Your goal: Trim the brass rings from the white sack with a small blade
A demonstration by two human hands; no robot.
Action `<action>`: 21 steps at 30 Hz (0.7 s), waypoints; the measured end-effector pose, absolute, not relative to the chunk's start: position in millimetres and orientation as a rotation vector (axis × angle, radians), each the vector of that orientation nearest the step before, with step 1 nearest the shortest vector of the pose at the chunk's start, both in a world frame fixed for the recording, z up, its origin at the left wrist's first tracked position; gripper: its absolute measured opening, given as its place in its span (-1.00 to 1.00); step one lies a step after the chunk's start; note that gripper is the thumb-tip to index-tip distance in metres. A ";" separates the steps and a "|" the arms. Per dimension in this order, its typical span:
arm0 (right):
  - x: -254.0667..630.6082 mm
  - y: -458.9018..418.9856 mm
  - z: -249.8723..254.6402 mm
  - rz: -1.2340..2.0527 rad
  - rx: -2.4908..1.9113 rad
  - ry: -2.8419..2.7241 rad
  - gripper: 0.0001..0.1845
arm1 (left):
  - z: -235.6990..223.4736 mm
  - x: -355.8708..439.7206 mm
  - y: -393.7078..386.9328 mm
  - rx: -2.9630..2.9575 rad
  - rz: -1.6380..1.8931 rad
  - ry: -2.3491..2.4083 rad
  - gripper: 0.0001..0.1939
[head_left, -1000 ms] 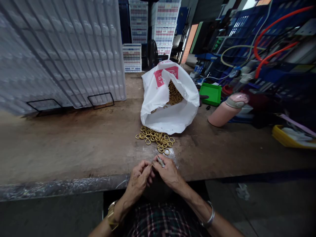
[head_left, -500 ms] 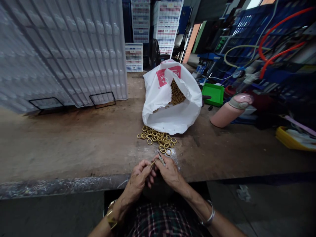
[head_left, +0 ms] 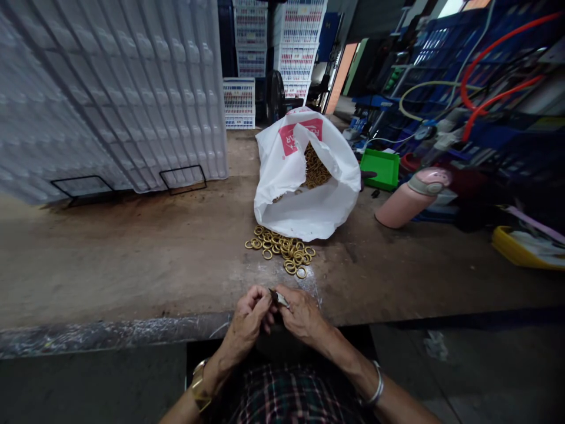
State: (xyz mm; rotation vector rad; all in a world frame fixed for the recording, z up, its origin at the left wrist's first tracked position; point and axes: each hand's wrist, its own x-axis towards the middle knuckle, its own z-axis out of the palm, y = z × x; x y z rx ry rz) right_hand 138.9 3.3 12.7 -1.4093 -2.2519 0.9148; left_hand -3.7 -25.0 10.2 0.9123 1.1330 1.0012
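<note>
In front of me at the bench edge, my right hand is closed around a small knife with a pale handle, its dark tip pointing left. That tip is at the fingertips of my left hand, which are pinched together. A brass ring showed between the fingers a moment ago; now the fingers hide it almost wholly. Just beyond my hands lies a loose pile of brass rings. They spread from the mouth of a white sack, which has many more rings inside.
Clear ribbed plastic trays stand upright at the left, in black wire holders. To the right are a pink bottle, a green tray and a yellow tray. White crates are stacked behind the bench.
The knife has swung down and left, from pointing up and away to pointing at my left fingertips. The rings on the bench and the sack stay put.
</note>
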 end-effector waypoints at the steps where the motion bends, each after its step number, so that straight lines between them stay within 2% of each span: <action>1: 139.3 3.5 12.5 0.916 -1.401 -2.260 -0.81 | 10.0 -3.7 -24.8 0.920 1.002 1.135 -0.55; 11: 144.2 4.4 12.5 0.899 -1.317 -2.389 -0.76 | 7.2 -4.6 -31.0 1.005 1.046 1.099 -0.60; 16: 140.4 -1.7 18.0 0.788 -1.423 -2.433 -0.77 | 9.6 -6.7 -37.8 0.942 1.002 1.088 -0.60; 21: 148.2 2.8 15.1 0.628 -1.608 -2.405 -0.70 | 14.4 -8.1 -43.1 0.909 0.995 1.001 -0.64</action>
